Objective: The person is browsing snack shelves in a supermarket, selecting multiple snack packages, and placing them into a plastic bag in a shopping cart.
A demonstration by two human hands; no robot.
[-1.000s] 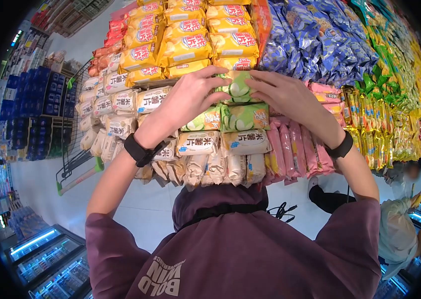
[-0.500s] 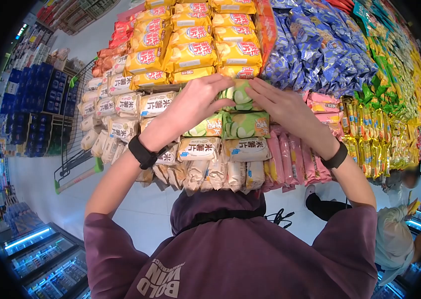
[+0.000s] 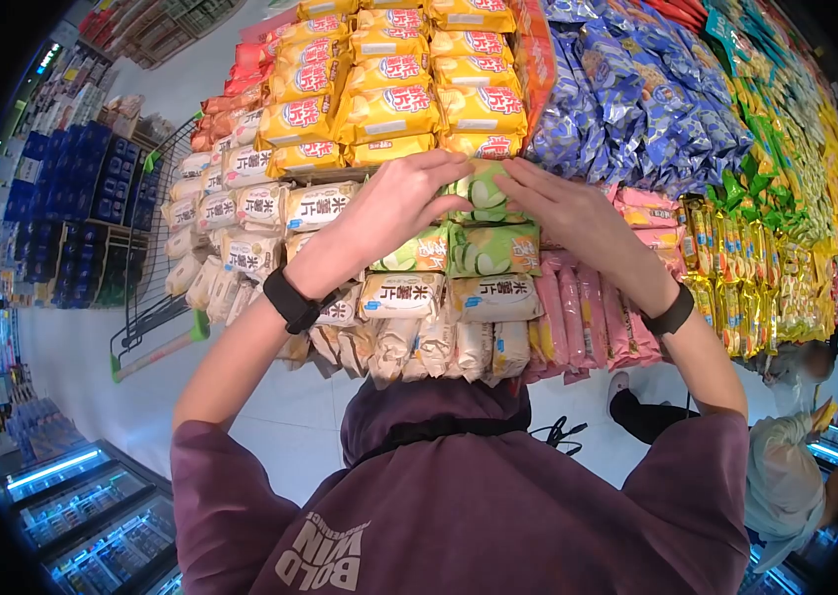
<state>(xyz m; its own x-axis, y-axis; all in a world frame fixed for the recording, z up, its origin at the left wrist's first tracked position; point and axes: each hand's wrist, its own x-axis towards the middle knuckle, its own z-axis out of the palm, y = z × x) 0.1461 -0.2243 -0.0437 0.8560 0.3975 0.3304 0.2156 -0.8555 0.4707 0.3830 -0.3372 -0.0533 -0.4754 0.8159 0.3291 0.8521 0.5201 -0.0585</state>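
Note:
A green snack pack point(image 3: 486, 193) lies in the upper row of green packs, between my two hands. My left hand point(image 3: 409, 198) is round its left end, fingers along the far side and thumb on the near side. Over its right end are the fingers of my right hand point(image 3: 563, 210); the right thumb is hidden. Nearer to me are another green pack point(image 3: 494, 250) and white-and-beige chip packs point(image 3: 493, 297). Yellow chip packs point(image 3: 386, 111) are stacked just beyond my fingertips. Each wrist has a black band.
Blue bags point(image 3: 637, 89) are heaped at the back right. Pink packs point(image 3: 588, 307) and yellow slim packs point(image 3: 726, 268) stand to the right. A wire cart point(image 3: 156, 337) with a green handle is at the left. Another person point(image 3: 786, 486) is at the lower right.
The view has shifted slightly, so the shelves sit a little to the right and lower. Both hands stay at the same green pack with nearly the same pose.

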